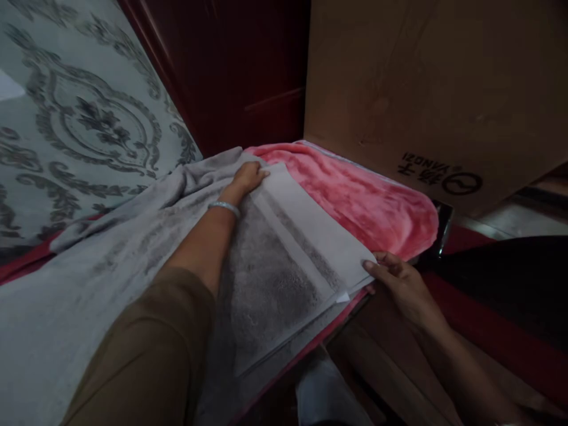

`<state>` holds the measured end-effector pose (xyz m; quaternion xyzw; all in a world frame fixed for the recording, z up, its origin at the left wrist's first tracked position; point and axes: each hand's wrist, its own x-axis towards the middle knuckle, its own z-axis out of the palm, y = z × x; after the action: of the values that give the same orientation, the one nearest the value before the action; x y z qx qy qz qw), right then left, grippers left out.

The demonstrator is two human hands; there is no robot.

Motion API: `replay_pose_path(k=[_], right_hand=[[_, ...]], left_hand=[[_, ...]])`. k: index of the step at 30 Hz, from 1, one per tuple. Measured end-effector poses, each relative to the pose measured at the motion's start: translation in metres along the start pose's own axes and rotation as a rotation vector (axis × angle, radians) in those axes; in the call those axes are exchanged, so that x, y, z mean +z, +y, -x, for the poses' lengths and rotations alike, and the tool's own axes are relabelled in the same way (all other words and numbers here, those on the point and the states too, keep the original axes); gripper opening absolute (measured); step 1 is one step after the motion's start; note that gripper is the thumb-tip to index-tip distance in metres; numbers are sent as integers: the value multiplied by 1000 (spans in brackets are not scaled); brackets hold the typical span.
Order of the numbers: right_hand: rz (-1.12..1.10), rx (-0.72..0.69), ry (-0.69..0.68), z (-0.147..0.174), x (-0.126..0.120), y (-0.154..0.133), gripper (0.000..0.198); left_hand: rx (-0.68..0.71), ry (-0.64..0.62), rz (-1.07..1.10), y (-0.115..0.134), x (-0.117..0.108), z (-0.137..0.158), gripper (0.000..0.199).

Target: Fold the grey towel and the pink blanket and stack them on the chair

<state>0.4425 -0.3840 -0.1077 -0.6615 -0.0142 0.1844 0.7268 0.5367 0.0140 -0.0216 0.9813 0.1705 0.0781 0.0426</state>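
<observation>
A grey towel [275, 272], folded with its layers showing along the near edge, lies flat on a larger grey plush cloth [128, 248]. Its far end has a smooth pale band, with a narrower stripe beside it. My left hand [249, 177], a bracelet at its wrist, is closed on the far left corner of this band. At the right corner, my right hand [394, 275] pinches the edge, thumb on top and the other fingers partly hidden behind. A small white tag [342, 297] sticks out near that corner. A folded pink plush blanket [355, 201] lies just beyond the towel.
A large cardboard box [426, 89] with printed lettering stands behind the pink blanket. Beside it rises a dark red glossy panel [248, 71]. Patterned pale wallpaper [102, 118] covers the left side. At the lower right are a dark cloth [510, 284] and red fabric [501, 337].
</observation>
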Motion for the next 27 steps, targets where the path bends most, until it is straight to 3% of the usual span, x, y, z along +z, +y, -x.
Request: replay_pose_path(k=[4, 10, 16, 20, 27], right_hand=[[32, -35, 29, -1, 1, -5, 53], [60, -61, 9, -7, 3, 1, 57], [37, -23, -8, -8, 0, 0, 58], [28, 14, -21, -7, -5, 1, 54], [37, -22, -28, -7, -8, 7, 53]], left_hand=[[-46, 119, -37, 2, 14, 1, 41], [-51, 64, -53, -3, 30, 6, 43], [-18, -42, -14, -9, 17, 7, 45], [-68, -89, -58, -44, -4, 35, 48], [-316, -166, -195, -124, -49, 128, 47]])
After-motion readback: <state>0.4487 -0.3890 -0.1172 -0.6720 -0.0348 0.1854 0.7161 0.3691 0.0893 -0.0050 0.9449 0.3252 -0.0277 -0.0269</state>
